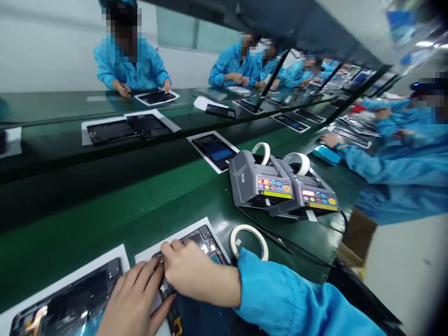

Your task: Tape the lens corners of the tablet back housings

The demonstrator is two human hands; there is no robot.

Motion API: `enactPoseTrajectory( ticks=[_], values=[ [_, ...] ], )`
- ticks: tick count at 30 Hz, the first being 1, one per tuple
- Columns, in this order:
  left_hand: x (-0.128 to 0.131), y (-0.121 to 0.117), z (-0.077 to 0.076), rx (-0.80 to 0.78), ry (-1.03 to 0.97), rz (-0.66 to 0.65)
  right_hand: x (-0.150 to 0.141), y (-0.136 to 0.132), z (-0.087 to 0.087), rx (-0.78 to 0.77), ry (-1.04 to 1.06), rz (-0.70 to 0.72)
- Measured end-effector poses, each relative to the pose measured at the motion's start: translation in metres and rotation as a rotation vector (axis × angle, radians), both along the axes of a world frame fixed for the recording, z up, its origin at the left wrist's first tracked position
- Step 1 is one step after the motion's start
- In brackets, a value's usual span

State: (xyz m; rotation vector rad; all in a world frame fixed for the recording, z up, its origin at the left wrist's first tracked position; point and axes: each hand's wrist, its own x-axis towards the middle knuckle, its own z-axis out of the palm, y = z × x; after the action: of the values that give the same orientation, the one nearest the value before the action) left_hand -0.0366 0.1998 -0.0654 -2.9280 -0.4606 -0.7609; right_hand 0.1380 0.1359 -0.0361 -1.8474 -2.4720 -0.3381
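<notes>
An opened tablet [212,242] with its inner parts showing lies on a white sheet [175,236] at the bottom middle, partly covered by my hands and right forearm. My left hand [135,296] lies over its left end, fingers bent over the edge and thumb apart on the near side. Closed beside it, my right hand [187,270] presses on the same end with curled fingers; whatever is in them is hidden. Left of my hands, another opened tablet [77,298] rests on its own white sheet. A roll of pale tape [235,249] lies near my right sleeve.
Two grey tape dispensers [259,184] with lit displays stand right of centre, cables trailing toward the table's right edge. Behind them is another opened tablet [213,149]. A raised shelf [45,161] carries more tablets. Several co-workers in blue sit across and at right, one sleeve [381,163] nearby.
</notes>
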Motion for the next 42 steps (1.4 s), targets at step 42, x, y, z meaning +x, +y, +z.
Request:
enactPoseTrajectory(
  ticks=[42],
  values=[
    [-0.001, 0.001, 0.023, -0.128, 0.187, -0.022, 0.214, -0.128, 0.002, 0.728, -0.139, -0.396]
  ],
)
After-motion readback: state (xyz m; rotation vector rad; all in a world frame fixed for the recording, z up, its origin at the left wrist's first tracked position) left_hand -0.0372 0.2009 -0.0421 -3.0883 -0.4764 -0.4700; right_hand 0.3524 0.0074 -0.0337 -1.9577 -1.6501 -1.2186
